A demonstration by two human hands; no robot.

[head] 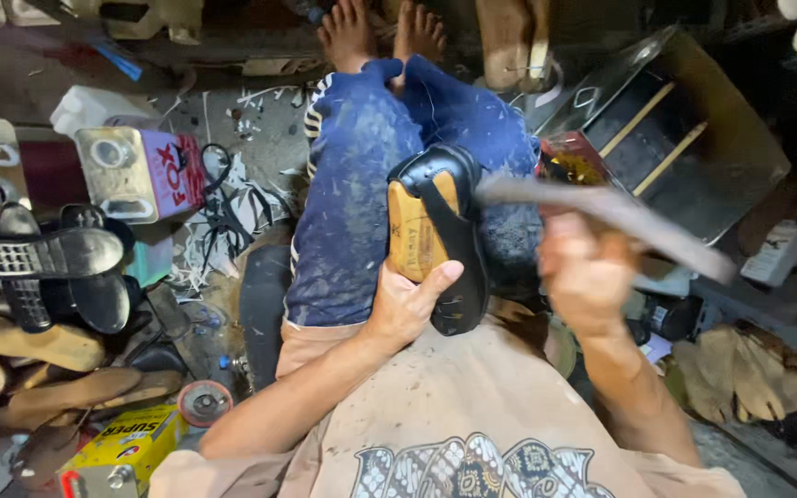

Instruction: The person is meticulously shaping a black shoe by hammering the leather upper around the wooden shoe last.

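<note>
Down on the lap, the left hand (410,304) grips a black shoe (449,235) that rests on the person's blue-trousered thigh (352,203); the thumb lies pressed across the tan wooden last (415,231) showing inside the shoe, and the other fingers curl out of sight beneath it, so the hold is a firm clamp. The shoe lies sole-side up and lengthwise along the leg, toe pointing toward the bare feet (380,32). The right hand (585,272) is closed in a fist around the handle of a hammer (601,207), blurred by motion; its long grey head reaches left to just above the shoe, and whether it touches the leather cannot be told. Left of the legs, black soles (43,258) and tan wooden lasts (39,346) lie heaped together, with a pink and white tin (140,171) behind them and a white jug (85,106) beyond that. A yellow tin (122,447) sits near the left elbow, a small round red lid (203,401) just beside it. Scraps and black cords (223,221) litter the floor between tin and leg. To the right stands an open dark metal box (684,148), and lower right a pile of brown leather pieces (749,369).
</note>
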